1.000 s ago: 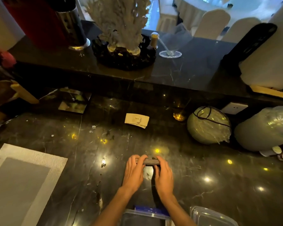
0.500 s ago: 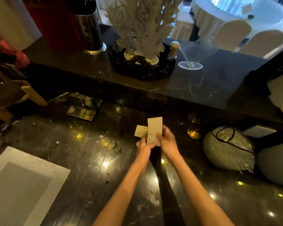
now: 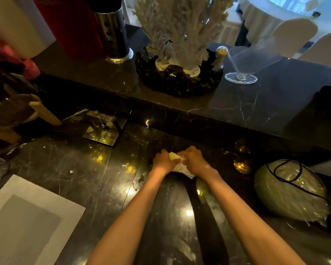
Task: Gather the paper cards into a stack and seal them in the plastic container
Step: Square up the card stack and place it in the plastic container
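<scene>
Dark, glossy marble surface (image 3: 84, 169) filling the frame, dotted with reflected lights; raised ledge across the upper half. Dining room with white-covered chairs (image 3: 294, 33) at upper right. Pale coral ornament (image 3: 180, 29) at top centre. Grey placemat (image 3: 23, 222) at lower left. Wrapped round bundle (image 3: 290, 190) at right. Left hand (image 3: 163, 161) and right hand (image 3: 196, 161) at centre, both closed around the paper cards (image 3: 182, 167), long axis slanting toward lower right.

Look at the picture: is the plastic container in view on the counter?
No: only both hands, left hand and right hand, closed on the cards, show on the counter; no container appears.
</scene>
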Tool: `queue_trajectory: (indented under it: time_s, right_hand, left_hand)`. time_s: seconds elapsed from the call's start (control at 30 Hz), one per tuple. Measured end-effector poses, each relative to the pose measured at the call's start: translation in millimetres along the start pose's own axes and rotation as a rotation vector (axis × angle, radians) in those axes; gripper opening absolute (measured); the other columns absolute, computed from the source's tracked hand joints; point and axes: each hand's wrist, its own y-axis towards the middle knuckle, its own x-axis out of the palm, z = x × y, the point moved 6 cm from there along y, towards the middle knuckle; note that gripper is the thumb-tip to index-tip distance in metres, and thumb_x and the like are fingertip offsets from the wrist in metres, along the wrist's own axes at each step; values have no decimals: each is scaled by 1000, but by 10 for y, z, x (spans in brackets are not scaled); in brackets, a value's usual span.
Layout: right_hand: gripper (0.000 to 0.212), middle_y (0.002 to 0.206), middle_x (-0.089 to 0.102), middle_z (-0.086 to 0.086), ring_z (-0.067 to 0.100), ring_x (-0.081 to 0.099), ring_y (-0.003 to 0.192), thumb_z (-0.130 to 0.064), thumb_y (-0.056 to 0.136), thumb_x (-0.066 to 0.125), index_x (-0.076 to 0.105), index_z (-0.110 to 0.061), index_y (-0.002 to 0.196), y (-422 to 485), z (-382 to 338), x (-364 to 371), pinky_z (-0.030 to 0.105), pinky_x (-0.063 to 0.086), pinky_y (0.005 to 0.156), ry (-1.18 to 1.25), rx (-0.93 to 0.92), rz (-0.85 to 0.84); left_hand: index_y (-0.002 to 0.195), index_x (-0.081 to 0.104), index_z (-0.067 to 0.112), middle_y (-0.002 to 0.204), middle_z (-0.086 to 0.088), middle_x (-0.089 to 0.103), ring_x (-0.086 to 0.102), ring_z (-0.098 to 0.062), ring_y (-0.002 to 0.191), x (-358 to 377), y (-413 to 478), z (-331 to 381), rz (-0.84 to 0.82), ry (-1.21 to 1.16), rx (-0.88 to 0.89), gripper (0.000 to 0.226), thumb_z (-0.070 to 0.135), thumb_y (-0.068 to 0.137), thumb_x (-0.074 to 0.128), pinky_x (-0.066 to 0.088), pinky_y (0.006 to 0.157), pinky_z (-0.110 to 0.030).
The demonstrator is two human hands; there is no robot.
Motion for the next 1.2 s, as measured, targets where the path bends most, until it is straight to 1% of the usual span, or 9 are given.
queue_trajectory:
  time_s: [0.17, 0.3, 0.47, 0.6, 0.7, 0.83, 0.9, 1.07, 1.2]
  right_hand:
    - [55, 149, 37, 8, 34, 30, 139, -44, 91, 60, 44, -34, 143, -133, 307, 15, 45, 29, 111, 126, 253, 201]
    - [61, 147, 33, 18, 39, 43, 131, -44, 86, 70, 50, -18, 138, -315, 548, 212, 46, 41, 110, 636, 426, 248]
    - [46, 135, 51, 14, 29, 60, 114, -25, 83, 77, 59, -19, 125, -586, 655, 266, 41, 55, 94, 976, 370, 324]
    - [49, 129, 60, 5, 17, 63, 111, -19, 85, 73, 54, -37, 126, -860, 671, 305, 26, 57, 85, 1135, 201, 359]
    - [57, 131, 52, 0, 6, 61, 110, -7, 84, 72, 54, -38, 129, -1011, 684, 349, 21, 55, 86, 1101, 132, 498]
    - [67, 137, 43, -5, -5, 53, 113, 1, 86, 67, 46, -33, 139, -1041, 700, 460, 10, 50, 84, 1136, 114, 628]
    - [59, 138, 42, -5, -3, 50, 116, -4, 90, 63, 47, -35, 138, -1014, 703, 535, 7, 48, 84, 1220, 144, 664]
    - [31, 139, 51, 0, 18, 50, 129, -33, 101, 48, 55, -29, 131, -916, 651, 602, 43, 43, 110, 1353, 278, 824]
    - [26, 125, 59, -4, 11, 57, 116, -32, 100, 49, 56, -24, 125, -907, 589, 594, 40, 48, 103, 1244, 367, 1002]
  left_hand:
    - [153, 20, 5, 156, -19, 32, 36, -37, 142, -26, 128, 60, -86, 38, -69, 95, 41, 84, 74, 39, 114, -47]
    - [149, 32, 9, 154, -15, 36, 41, -35, 139, 65, 114, 67, -106, -49, -99, 88, 38, 80, 78, 44, 111, -45]
    - [135, 52, 12, 140, -11, 45, 50, -30, 129, 228, -172, 41, -28, -111, 24, 69, 35, 77, 82, 49, 103, -39]
    - [120, 56, 19, 114, 3, 61, 63, -12, 103, 334, -586, 132, 67, -289, 339, 50, 23, 78, 82, 49, 77, -10]
    - [123, 54, 21, 112, 7, 63, 64, -2, 100, 449, -772, 95, 73, -321, 462, 48, 18, 82, 78, 47, 77, 0]
    - [129, 52, 27, 126, 5, 57, 58, -5, 112, 542, -825, 53, 143, -312, 551, 49, 10, 87, 71, 52, 97, -22]
    - [125, 50, 37, 127, 9, 55, 57, -5, 116, 592, -815, 20, 167, -347, 554, 54, 5, 86, 70, 52, 98, -20]
    - [137, 46, 30, 158, 8, 28, 30, 2, 143, 673, -879, 52, 307, -466, 681, 50, 14, 90, 58, 29, 107, -3]
    - [119, 54, 43, 138, 13, 52, 50, 3, 124, 738, -793, 86, 410, -649, 531, 22, 39, 98, 46, 41, 98, -11]
